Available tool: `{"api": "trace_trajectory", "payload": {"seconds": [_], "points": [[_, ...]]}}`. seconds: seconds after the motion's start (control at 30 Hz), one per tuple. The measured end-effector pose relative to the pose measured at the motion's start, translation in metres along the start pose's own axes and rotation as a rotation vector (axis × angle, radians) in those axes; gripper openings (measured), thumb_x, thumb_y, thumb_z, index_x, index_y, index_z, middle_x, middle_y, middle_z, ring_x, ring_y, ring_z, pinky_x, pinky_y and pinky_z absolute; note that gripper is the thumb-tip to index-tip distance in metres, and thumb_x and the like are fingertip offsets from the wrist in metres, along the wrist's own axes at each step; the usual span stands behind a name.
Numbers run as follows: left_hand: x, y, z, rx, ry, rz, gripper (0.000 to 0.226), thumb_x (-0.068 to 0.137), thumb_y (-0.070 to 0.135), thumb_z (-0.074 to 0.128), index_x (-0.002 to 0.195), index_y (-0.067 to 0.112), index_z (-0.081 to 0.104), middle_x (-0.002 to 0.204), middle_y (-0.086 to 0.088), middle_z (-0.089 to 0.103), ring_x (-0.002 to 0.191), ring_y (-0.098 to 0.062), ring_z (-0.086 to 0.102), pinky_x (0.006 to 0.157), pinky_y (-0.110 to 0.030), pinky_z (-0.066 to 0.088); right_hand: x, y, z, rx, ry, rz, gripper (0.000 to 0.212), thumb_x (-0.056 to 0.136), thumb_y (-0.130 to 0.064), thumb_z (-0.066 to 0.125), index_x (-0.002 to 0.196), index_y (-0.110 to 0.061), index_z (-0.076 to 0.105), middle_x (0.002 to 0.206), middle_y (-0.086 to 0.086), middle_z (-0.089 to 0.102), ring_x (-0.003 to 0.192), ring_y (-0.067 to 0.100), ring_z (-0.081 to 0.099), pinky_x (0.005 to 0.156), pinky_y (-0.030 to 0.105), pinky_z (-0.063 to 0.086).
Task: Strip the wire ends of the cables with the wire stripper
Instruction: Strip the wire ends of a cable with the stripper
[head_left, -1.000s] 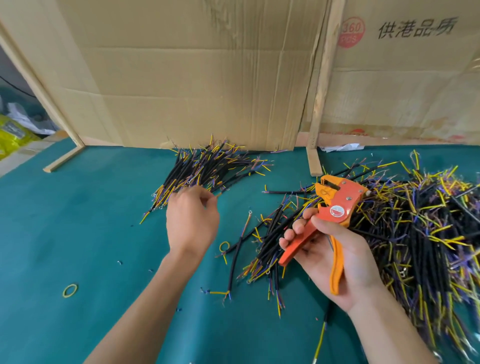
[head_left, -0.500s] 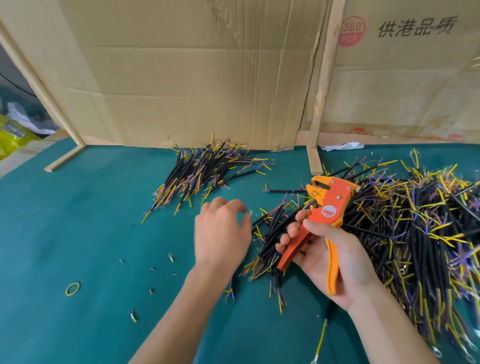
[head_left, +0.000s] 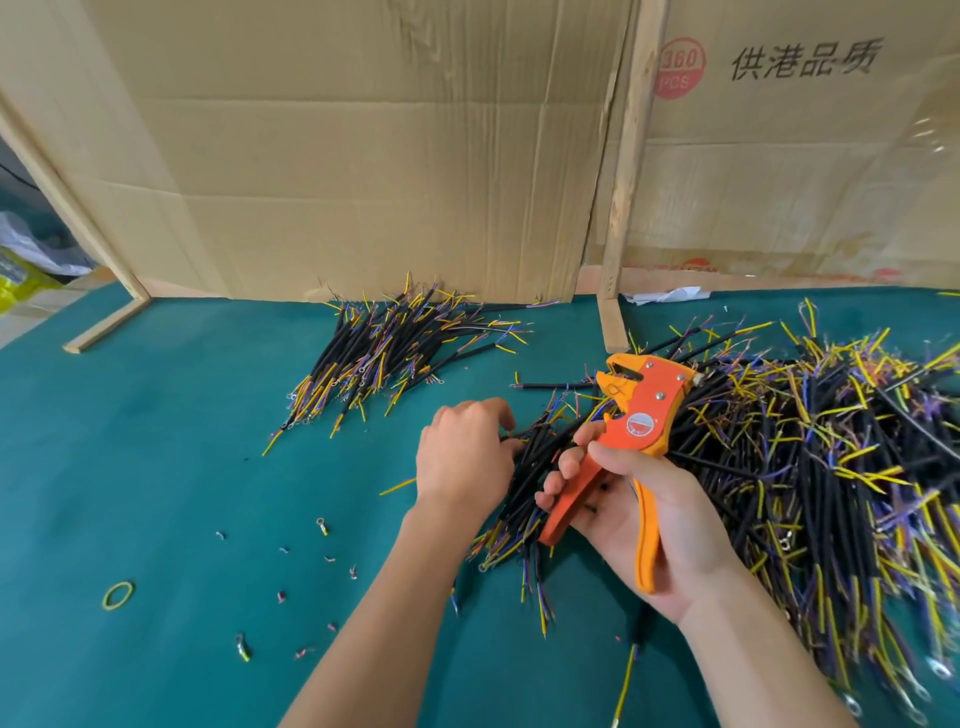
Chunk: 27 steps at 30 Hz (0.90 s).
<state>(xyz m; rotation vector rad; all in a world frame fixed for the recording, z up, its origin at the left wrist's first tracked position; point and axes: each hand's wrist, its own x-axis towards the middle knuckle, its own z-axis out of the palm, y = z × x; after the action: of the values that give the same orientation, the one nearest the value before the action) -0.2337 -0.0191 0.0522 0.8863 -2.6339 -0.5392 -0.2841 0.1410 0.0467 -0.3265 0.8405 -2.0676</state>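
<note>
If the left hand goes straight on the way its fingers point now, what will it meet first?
Most likely the small bundle of black cables with yellow and purple wire ends: the left hand points right, with its fingers already at that bundle. Whether they touch it is unclear.

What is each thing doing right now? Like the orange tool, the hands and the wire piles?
wire stripper: held upright, no wire in it
right hand: grips the stripper handles
left hand: reaching into the near cables
far cable pile: lying untouched
rubber band: lying flat
</note>
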Motion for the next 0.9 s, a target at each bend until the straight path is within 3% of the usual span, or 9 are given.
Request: {"api": "trace_trajectory", "payload": {"seconds": [0.17,0.43,0.57,0.7,0.8,0.9], "points": [[0.003,0.002,0.001,-0.102,0.139,-0.029,0.02,0.092,0.021,0.065,0.108,0.03,0.074,0.105,-0.005,0.068,0.105,-0.029,0.056,0.091,-0.036,0.045,0.0,-0.001,0.0,-0.014,0.02,0.006,0.025,0.077,-0.01,0.071,0.099,-0.007,0.062,0.082,0.017,0.058,0.076,0.034,0.063,0.077,0.047,0.058],[-0.013,0.024,-0.01,-0.533,0.425,-0.026,0.015,0.092,0.014,0.064,0.091,0.027,0.071,0.087,0.008,0.067,0.071,-0.011,0.065,0.076,-0.035,0.052,0.0,-0.003,-0.002,-0.05,0.005,0.04,0.037,0.071,-0.014,0.078,0.105,-0.005,0.065,0.087,0.021,0.061,0.077,0.037,0.063,0.077,0.05,0.058],[-0.029,0.022,0.002,-0.728,0.461,-0.119,0.014,0.091,0.014,0.068,0.086,0.026,0.072,0.077,0.011,0.071,0.067,-0.011,0.068,0.07,-0.038,0.056,-0.003,-0.006,-0.002,-0.137,-0.013,0.083,0.05,0.073,-0.014,0.075,0.119,0.003,0.064,0.104,0.033,0.068,0.076,0.037,0.067,0.072,0.046,0.059],[-0.027,0.017,0.003,-0.835,0.451,-0.124,0.02,0.09,0.006,0.069,0.084,0.025,0.073,0.071,0.008,0.071,0.068,-0.013,0.07,0.067,-0.044,0.059,-0.003,-0.006,-0.003,-0.15,-0.022,0.134,0.058,0.077,-0.018,0.07,0.131,-0.001,0.056,0.115,0.042,0.064,0.074,0.04,0.067,0.068,0.047,0.058],[-0.022,0.012,0.001,-0.861,0.478,-0.088,0.024,0.089,0.003,0.068,0.082,0.025,0.071,0.072,0.007,0.071,0.068,-0.013,0.07,0.062,-0.035,0.058,-0.002,-0.005,-0.004,-0.128,-0.055,0.161,0.057,0.076,-0.019,0.078,0.128,-0.005,0.059,0.119,0.043,0.061,0.077,0.041,0.068,0.07,0.05,0.058],[-0.021,0.007,0.0,-0.893,0.513,-0.087,0.029,0.088,-0.001,0.069,0.079,0.026,0.071,0.074,0.001,0.072,0.062,-0.018,0.068,0.056,-0.015,0.05,0.002,-0.004,-0.005,-0.118,-0.082,0.156,0.061,0.071,-0.025,0.089,0.124,-0.007,0.066,0.124,0.04,0.061,0.082,0.039,0.069,0.076,0.055,0.058]]}}
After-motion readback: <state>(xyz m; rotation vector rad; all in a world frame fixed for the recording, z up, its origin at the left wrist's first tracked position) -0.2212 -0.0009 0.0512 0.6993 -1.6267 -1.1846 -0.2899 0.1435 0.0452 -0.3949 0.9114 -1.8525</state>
